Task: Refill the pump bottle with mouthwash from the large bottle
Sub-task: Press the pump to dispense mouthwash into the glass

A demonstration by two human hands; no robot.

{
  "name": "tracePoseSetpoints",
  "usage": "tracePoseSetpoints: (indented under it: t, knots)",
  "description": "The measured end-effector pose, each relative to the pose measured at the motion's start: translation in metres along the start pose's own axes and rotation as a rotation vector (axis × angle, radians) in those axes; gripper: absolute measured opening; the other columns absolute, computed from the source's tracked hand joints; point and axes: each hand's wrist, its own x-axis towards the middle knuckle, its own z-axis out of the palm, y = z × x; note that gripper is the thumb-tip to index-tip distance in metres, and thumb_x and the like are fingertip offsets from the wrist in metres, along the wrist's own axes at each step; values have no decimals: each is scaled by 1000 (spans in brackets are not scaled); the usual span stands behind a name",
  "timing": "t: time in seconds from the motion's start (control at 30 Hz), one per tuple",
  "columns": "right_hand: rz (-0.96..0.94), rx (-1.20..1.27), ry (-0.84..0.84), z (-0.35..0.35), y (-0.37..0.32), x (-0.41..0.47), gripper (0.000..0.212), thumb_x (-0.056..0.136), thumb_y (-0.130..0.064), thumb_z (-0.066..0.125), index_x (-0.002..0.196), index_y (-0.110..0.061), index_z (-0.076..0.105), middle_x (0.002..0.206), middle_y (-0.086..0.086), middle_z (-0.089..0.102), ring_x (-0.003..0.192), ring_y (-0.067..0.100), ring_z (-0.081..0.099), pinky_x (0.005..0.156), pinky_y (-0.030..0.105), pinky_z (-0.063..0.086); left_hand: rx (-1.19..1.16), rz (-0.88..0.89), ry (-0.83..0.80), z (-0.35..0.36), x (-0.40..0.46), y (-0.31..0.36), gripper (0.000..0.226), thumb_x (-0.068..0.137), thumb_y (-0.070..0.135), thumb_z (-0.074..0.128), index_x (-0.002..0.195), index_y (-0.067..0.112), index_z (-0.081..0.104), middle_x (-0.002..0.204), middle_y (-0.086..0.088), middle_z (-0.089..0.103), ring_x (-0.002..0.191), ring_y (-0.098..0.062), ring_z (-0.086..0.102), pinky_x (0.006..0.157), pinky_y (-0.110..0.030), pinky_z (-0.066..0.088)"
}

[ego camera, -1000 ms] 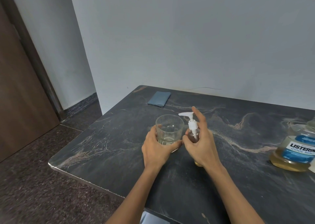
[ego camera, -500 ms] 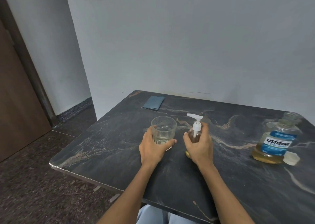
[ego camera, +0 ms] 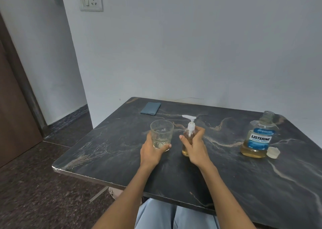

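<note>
Both hands barely shifted since half a second ago; only the view tilted up, showing more wall. Right hand (ego camera: 194,146) grips the pump bottle (ego camera: 188,138), fingers curled round its body, thumb on the left side; bottle upright on the bench (ego camera: 108,152), pump head clear above the hand. Left hand (ego camera: 152,151) wraps the glass (ego camera: 161,133) just beside it. Large bottle (ego camera: 257,138) stands uncapped well to the right, cap (ego camera: 273,152) touching its base.
</note>
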Motion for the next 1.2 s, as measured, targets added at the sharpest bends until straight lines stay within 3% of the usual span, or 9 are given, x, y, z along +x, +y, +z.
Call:
tracePoseSetpoints:
  t: [0.17,0.37,0.6,0.77,0.83,0.93,1.0,1.07,1.2]
  knots:
    - [39,-54,-16,-1,-4,-3,39,95,-35,50,105,-25,13,112,6,50,95,23,57,86,37,45,19,-32,-34,0,-3,-1,73,73,40,76,131,15,38,123,-2,60,111,-25,57,92,-36,45]
    - [78,24,-14,-1,-11,-7,34,96,-24,50,107,-15,19,95,-9,41,75,5,48,59,3,43,17,-27,-44,0,-3,-3,57,77,37,73,121,15,43,117,0,62,107,-22,58,84,-29,42]
    - [91,68,7,6,0,-7,32,95,-28,50,107,-16,23,99,-14,43,84,0,52,73,16,39,16,-13,-42,0,-1,-5,59,76,40,74,123,21,43,113,9,61,100,-11,55,83,-26,40]
    - [106,144,-42,10,12,-3,32,94,-33,51,106,-21,23,103,-15,45,93,5,53,86,41,51,29,-24,-31,2,2,-5,47,76,38,74,107,32,39,100,20,58,88,-2,51,78,-22,35]
    - [103,171,-53,7,13,0,30,94,-33,51,108,-22,27,100,-14,48,89,5,54,84,38,51,18,-15,-20,3,3,-6,46,76,37,74,106,33,39,94,25,57,82,5,51,72,-16,35]
    - [97,203,-16,1,10,6,24,93,-36,48,110,-25,37,104,-11,50,93,2,53,72,10,45,-11,9,-3,4,4,-6,48,76,34,75,108,35,40,94,27,57,82,13,52,68,-6,36]
    - [98,195,36,-4,11,22,28,93,-35,47,117,-23,39,114,-6,42,98,-4,47,70,3,41,-53,16,11,8,12,-3,49,76,32,75,109,37,39,97,26,58,86,13,54,69,-5,38]
    - [98,234,77,-9,12,47,32,95,-30,47,124,-21,37,117,-4,32,99,0,46,68,5,46,-104,24,26,12,26,3,52,76,31,76,111,36,38,99,24,59,90,8,56,75,-10,41]
    - [130,208,178,-23,22,106,42,95,-34,46,133,-18,36,121,-1,31,110,14,42,90,22,37,-132,56,22,26,71,17,53,76,30,76,117,25,42,99,23,55,95,-9,59,85,-29,47]
